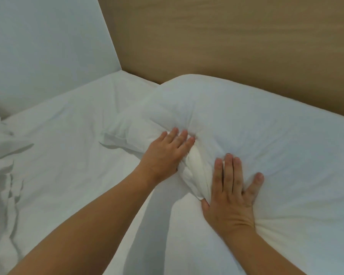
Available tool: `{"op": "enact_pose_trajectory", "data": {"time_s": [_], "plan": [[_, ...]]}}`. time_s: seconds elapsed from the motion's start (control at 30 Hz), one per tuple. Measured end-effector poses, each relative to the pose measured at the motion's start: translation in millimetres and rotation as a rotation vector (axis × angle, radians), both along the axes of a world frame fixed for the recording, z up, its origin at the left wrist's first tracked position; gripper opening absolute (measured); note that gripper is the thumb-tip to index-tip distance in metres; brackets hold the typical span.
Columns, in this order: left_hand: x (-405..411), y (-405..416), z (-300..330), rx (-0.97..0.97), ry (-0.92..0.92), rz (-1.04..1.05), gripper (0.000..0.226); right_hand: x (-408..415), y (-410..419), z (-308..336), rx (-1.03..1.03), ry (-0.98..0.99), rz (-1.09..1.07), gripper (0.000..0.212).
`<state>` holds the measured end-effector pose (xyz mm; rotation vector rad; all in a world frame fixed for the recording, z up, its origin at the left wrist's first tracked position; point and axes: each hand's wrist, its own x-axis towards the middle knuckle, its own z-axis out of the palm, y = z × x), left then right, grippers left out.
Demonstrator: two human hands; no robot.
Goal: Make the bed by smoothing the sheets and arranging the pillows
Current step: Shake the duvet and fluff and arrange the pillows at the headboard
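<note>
A large white pillow (266,135) lies against the wooden headboard, filling the right half of the view. My left hand (167,151) presses flat on the pillow's near left part, fingers straight and sunk into the stuffing. My right hand (232,193) presses flat a little lower and to the right, fingers spread. A ridge of bunched pillow fabric (195,171) stands up between the two hands. The white bed sheet (68,139) stretches left of the pillow, mostly smooth with faint creases.
The tan wooden headboard (226,36) runs behind the pillow. A pale wall (38,46) borders the bed on the left. Crumpled white bedding (2,165) is heaped at the left edge.
</note>
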<state>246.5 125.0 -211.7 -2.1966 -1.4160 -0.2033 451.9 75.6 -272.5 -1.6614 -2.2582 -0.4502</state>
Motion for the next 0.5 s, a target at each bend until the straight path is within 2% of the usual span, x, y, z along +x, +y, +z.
{"op": "enact_pose_trajectory", "data": {"time_s": [0.07, 0.17, 0.27, 0.33, 0.4, 0.43, 0.5], "plan": [[9, -6, 23, -0.064, 0.008, 0.022, 0.053, -1, -7, 13, -0.041, 0.045, -0.008, 0.116], [30, -12, 74, -0.200, -0.059, 0.194, 0.032, -6, -15, 47, -0.100, 0.118, -0.060, 0.119], [45, -13, 132, -0.172, -0.023, 0.230, 0.025, 2, -14, 99, -0.203, 0.046, -0.177, 0.126], [61, -18, 173, -0.122, 0.028, 0.226, 0.023, 16, -5, 139, -0.195, 0.031, -0.284, 0.108], [78, -32, 211, -0.094, 0.044, 0.223, 0.022, 31, 3, 185, -0.120, 0.085, -0.353, 0.068], [84, -41, 228, -0.082, 0.045, 0.232, 0.022, 39, 9, 208, -0.085, 0.131, -0.353, 0.050], [84, -61, 261, -0.037, 0.019, 0.264, 0.022, 44, 16, 255, -0.090, 0.200, -0.268, 0.031]]}}
